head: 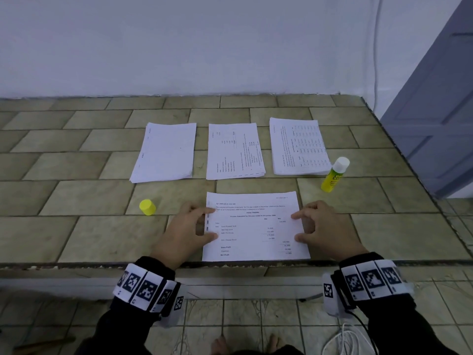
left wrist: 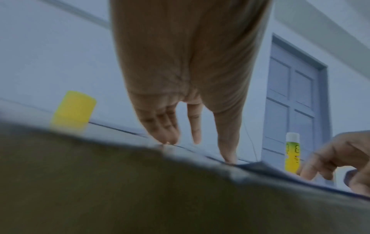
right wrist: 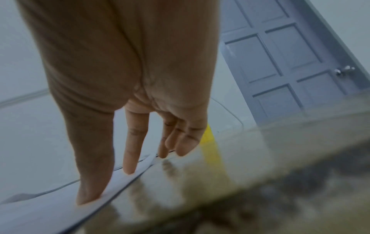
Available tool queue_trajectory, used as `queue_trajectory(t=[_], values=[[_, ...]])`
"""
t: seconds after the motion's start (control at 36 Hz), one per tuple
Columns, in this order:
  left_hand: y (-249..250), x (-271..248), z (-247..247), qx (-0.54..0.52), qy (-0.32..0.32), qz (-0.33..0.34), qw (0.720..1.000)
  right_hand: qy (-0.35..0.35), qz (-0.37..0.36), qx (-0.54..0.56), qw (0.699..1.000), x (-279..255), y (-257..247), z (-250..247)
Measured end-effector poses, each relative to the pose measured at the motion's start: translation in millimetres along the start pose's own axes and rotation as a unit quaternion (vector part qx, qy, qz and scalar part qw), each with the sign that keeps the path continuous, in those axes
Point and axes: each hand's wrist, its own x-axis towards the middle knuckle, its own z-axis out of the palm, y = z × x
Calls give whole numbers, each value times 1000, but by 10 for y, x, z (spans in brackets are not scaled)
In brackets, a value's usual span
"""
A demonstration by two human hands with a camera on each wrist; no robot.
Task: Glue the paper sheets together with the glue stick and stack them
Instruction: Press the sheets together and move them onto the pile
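Bench (head: pixel 76 160) tiled and broad, carrying three paper piles (head: pixel 234 151) in a row along the back, likely kept apart as separate sets within reach. Printed sheet (head: pixel 256 226) laid square at the near edge, pinned flat by spread fingertips of left hand (head: pixel 189 226) and right hand (head: pixel 322 226), one on each side edge, neither clutching anything, probably to press a glued joint or line up edges. Glue stick (head: pixel 334 175) stood upright and uncapped beside the right pile, handy for the next pass; yellow cap (head: pixel 147 207) parked left of the sheet.

Tiled tabletop (head: pixel 84 226), brick-pattern, against a white wall. Far row: three paper stacks, left (head: pixel 163 152), middle (head: pixel 234 151), right (head: pixel 299 147). Near edge: one printed sheet (head: pixel 256 226). Right: upright uncapped glue stick (head: pixel 334 175). Left: yellow cap (head: pixel 147 207).
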Motion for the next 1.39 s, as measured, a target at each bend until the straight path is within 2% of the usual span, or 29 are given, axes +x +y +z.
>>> queue_trajectory(t=[0.08, 0.19, 0.36, 0.47, 0.58, 0.67, 0.75, 0.83, 1.03, 1.17, 1.22, 1.28, 1.39], values=[[36, -11, 0, 102, -10, 6, 995, 6, 8, -102, 995, -58, -106, -50], [67, 37, 135, 114, -8, 15, 993, 12, 9, -124, 992, -93, -185, -34], [22, 75, 413, 246, 22, 23, 969, 30, -1, -201, 979, -114, -230, 58], [-51, 84, 481, 259, 58, 39, 963, 74, -69, -147, 984, -91, -426, 285], [-56, 96, 507, 271, 71, 57, 958, 13, -155, -142, 978, -16, -722, 647], [-67, 99, 502, 271, 77, 62, 957, 8, -203, -155, 967, 115, -854, 888], [-89, 111, 516, 277, 87, 73, 954, 4, -181, -171, 969, 267, -862, 957], [-103, 121, 530, 268, 85, 69, 957, 49, -149, -175, 972, 310, -759, 898], [-123, 121, 546, 273, 93, 62, 956, 89, -16, -182, 979, 341, -204, 574], [-127, 127, 552, 265, 91, 61, 958, 88, 10, -180, 980, 284, -130, 457], [-124, 127, 554, 263, 95, 64, 958, 114, -7, -183, 976, 276, -235, 469], [-123, 124, 557, 265, 100, 66, 957, 123, -56, -187, 973, 252, -415, 542], [-128, 130, 566, 269, 98, 63, 956, 85, -139, -194, 967, 213, -803, 909]])
